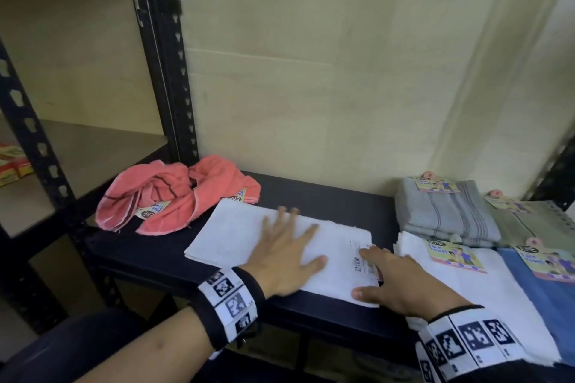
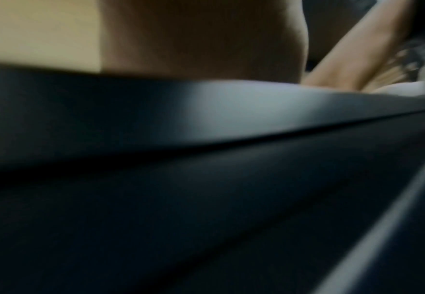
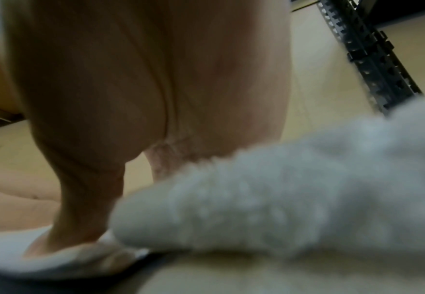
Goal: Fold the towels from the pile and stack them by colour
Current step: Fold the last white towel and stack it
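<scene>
A folded white towel (image 1: 230, 233) lies flat in the middle of the dark shelf (image 1: 317, 196). My left hand (image 1: 289, 246) presses on it, palm down with the fingers spread. My right hand (image 1: 382, 277) rests on the towel's right edge, index finger on the paper label (image 1: 361, 261) and thumb (image 3: 80, 256) on the front corner. Its other fingers are hidden. Crumpled pink towels (image 1: 174, 196) sit at the back left. At the right lie folded stacks: grey (image 1: 445, 211), green (image 1: 538, 224), white (image 1: 466, 286) and blue (image 1: 547, 295).
A black perforated rack upright (image 1: 168, 71) stands behind the pink towels, against a pale wall. Another rack at the left holds red and yellow boxes (image 1: 12, 165). The left wrist view is blurred and dark, filled by the shelf's front edge (image 2: 206, 159).
</scene>
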